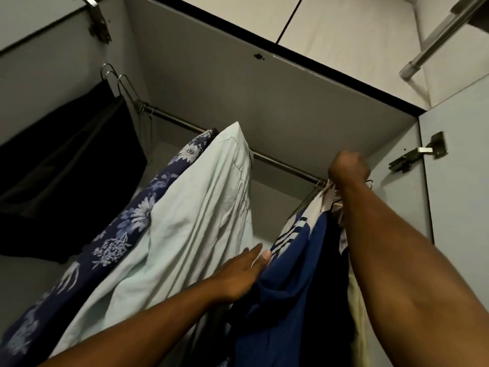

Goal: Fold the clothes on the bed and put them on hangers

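Wardrobe [291, 88] interior, rail [277, 162] overhead. Blue shirt [288, 274] hangs at the rail's right end. It is soft and light and will probably slip off wire shoulders, so it is best held at the hanger's neck. My right hand [348, 166] is clenched there, round the hanger [307, 198] top and collar. My left hand [238, 276] lies flat, fingers straight, against the shirt's side. My fist hides the hook's seat on the rail. Bed out of view.
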A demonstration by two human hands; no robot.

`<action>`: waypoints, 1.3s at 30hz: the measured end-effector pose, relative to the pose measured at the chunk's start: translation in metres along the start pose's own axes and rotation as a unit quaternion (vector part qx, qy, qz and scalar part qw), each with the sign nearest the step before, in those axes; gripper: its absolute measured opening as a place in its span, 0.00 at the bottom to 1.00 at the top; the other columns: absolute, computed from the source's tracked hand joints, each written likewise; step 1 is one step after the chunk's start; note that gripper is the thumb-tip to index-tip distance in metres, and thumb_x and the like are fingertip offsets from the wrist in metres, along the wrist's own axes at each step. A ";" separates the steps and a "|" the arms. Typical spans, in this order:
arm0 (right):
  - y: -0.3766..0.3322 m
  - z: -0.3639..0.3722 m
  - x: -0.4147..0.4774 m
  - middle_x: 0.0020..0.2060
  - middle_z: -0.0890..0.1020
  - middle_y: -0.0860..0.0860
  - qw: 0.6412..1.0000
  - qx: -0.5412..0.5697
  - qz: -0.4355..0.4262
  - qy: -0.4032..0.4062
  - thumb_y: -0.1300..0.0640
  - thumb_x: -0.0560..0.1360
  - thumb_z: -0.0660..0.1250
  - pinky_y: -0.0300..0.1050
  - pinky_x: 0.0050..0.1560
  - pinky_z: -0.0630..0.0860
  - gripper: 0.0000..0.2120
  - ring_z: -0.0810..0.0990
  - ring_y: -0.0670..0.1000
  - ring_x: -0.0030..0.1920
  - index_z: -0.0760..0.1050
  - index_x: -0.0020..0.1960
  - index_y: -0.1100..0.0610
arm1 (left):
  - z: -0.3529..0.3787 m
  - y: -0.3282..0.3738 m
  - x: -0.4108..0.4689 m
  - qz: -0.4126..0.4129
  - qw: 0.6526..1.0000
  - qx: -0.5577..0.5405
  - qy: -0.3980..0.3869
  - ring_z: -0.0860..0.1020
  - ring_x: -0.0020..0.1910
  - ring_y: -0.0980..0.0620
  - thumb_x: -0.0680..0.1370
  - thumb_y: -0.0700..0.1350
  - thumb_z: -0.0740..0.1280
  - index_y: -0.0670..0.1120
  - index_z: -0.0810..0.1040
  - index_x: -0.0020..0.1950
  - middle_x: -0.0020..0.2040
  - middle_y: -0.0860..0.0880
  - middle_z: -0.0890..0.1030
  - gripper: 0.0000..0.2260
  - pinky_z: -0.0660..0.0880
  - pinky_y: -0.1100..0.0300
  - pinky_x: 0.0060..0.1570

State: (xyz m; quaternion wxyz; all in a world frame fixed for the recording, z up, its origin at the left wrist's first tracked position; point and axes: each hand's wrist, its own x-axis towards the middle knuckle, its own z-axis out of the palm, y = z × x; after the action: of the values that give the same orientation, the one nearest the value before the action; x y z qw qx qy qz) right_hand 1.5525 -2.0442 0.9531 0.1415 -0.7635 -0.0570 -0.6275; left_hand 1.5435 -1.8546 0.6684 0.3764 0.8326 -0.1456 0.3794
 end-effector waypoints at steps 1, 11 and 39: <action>0.003 -0.001 -0.003 0.56 0.80 0.62 1.000 -0.012 -0.002 0.006 0.61 0.80 0.63 0.53 0.49 0.78 0.12 0.80 0.62 0.56 0.77 0.61 0.62 | 0.004 0.002 -0.004 0.006 1.000 -0.001 -0.011 0.52 0.82 0.54 0.74 0.77 0.44 0.60 0.51 0.83 0.83 0.54 0.53 0.40 0.50 0.49 0.80; 0.019 -0.029 -0.138 0.61 0.79 0.63 0.996 0.075 -0.037 0.022 0.56 0.75 0.65 0.56 0.58 0.78 0.18 0.79 0.66 0.60 0.79 0.62 0.62 | 0.016 0.019 -0.059 0.067 0.982 0.172 -0.032 0.69 0.72 0.37 0.83 0.61 0.53 0.50 0.60 0.81 0.75 0.41 0.70 0.29 0.67 0.44 0.71; -0.067 -0.207 -0.782 0.83 0.48 0.60 0.924 0.091 -0.029 -0.370 0.43 0.84 0.48 0.56 0.82 0.42 0.35 0.45 0.58 0.83 0.46 0.83 0.64 | -0.079 -0.033 -0.571 0.029 0.954 0.273 -0.119 0.48 0.82 0.39 0.83 0.48 0.58 0.37 0.54 0.82 0.82 0.36 0.53 0.30 0.47 0.43 0.80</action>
State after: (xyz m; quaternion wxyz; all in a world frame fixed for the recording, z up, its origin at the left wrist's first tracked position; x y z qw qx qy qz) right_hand 1.1791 -1.9690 0.2366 0.1609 -0.9232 -0.1845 -0.2963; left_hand 1.1372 -1.7987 0.2614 0.1039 0.9381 -0.1044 0.3134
